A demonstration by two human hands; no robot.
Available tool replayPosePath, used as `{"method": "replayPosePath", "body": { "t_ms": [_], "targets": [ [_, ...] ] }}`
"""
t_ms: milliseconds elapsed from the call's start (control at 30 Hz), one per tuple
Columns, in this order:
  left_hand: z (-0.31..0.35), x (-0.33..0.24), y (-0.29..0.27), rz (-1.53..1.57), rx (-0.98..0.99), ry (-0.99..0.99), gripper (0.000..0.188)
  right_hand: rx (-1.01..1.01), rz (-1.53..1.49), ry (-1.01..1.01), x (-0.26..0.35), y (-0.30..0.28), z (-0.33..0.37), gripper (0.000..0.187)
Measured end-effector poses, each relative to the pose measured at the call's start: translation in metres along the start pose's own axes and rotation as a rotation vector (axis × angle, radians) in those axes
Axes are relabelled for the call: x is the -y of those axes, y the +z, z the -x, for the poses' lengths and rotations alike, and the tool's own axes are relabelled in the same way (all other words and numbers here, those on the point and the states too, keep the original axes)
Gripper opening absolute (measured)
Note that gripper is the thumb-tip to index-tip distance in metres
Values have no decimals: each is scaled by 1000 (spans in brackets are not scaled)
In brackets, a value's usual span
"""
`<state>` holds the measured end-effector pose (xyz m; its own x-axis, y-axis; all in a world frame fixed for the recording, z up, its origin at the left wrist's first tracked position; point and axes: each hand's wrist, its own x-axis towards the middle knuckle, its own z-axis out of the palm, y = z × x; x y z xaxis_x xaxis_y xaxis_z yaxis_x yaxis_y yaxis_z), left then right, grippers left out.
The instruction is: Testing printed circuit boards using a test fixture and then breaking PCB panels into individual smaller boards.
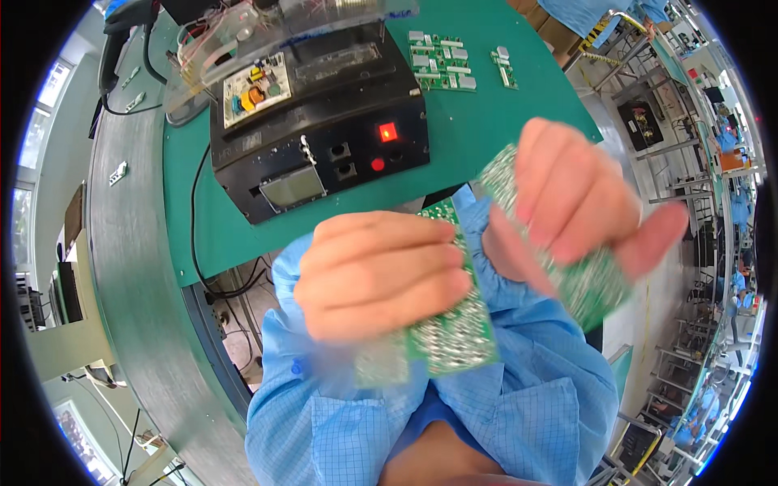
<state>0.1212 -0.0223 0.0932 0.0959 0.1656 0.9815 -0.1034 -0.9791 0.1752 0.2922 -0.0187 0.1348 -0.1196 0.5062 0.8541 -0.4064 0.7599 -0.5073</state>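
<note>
My left hand [381, 275] is closed over a green circuit board [458, 340] in front of my chest, its solder side with many silvery joints showing. A blurred pale piece [381, 360] shows below that hand; I cannot make out what it is. To the right, my right hand [579, 194], smeared by motion, grips another green circuit board [596, 292], which is tilted and blurred. The two boards appear apart. Blue checked sleeves cover both arms.
A black test box [324, 121] with a small screen and lit red switch stands on the green mat [502, 121], a populated board [255, 89] on top. Several small boards [442, 61] lie behind it. Leftward runs a grey conveyor [134, 243]; a handheld scanner [121, 40] stands at far left.
</note>
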Motion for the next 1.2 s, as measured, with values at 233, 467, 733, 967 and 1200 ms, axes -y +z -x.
{"method": "replayPosePath", "body": {
  "t_ms": [233,467,733,967,1200],
  "targets": [
    [66,-2,13,601,-483,-1191,36,-580,1162,864,-96,-181,6,84],
    [57,14,32,754,-517,-1567,25,-361,1515,1331,-142,-289,37,69],
    [55,29,24,133,-138,-1233,17,-427,453,580,-91,-77,10,52],
    [54,37,33,-256,-97,-623,21,-497,335,394,-85,9,36,57],
    [45,15,10,-113,-159,-299,72,-524,39,-165,-48,72,39,67]
  ]
}}
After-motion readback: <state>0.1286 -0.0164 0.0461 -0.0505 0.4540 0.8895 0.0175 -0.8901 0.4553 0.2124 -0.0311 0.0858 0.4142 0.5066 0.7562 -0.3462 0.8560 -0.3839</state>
